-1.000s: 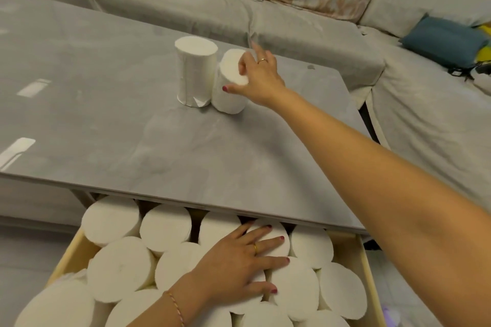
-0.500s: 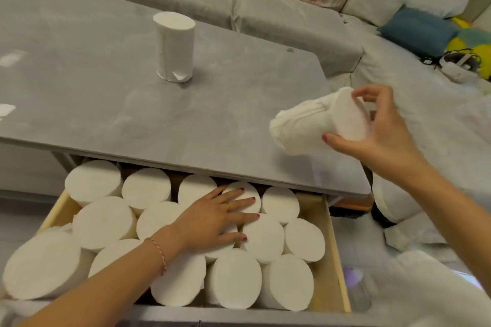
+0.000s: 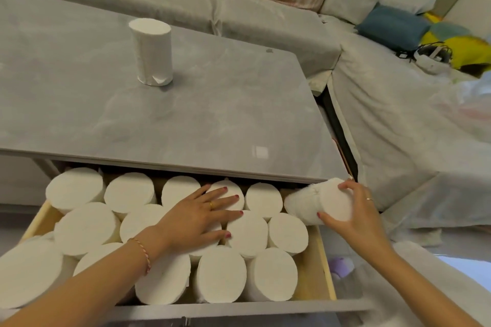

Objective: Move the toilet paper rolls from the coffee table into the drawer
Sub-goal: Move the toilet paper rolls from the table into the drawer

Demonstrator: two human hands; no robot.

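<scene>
One white toilet paper roll (image 3: 151,52) stands upright on the grey coffee table (image 3: 212,119). Below the table's front edge the wooden drawer (image 3: 313,276) is pulled out and packed with several upright rolls (image 3: 223,273). My right hand (image 3: 353,218) grips another roll (image 3: 313,203) by its end, lying on its side over the drawer's back right corner, just under the table edge. My left hand (image 3: 196,218) lies flat with fingers spread on the tops of the rolls in the middle of the drawer.
A covered sofa (image 3: 265,16) wraps around the far and right sides of the table. A blue cushion (image 3: 390,26), a yellow cushion (image 3: 467,50) and a white headset (image 3: 430,57) lie on it at the right. A narrow gap separates table and sofa.
My right hand took one of the two rolls off the table and carried it down to the drawer's right end. My left hand stayed pressed on the rolls in the drawer.
</scene>
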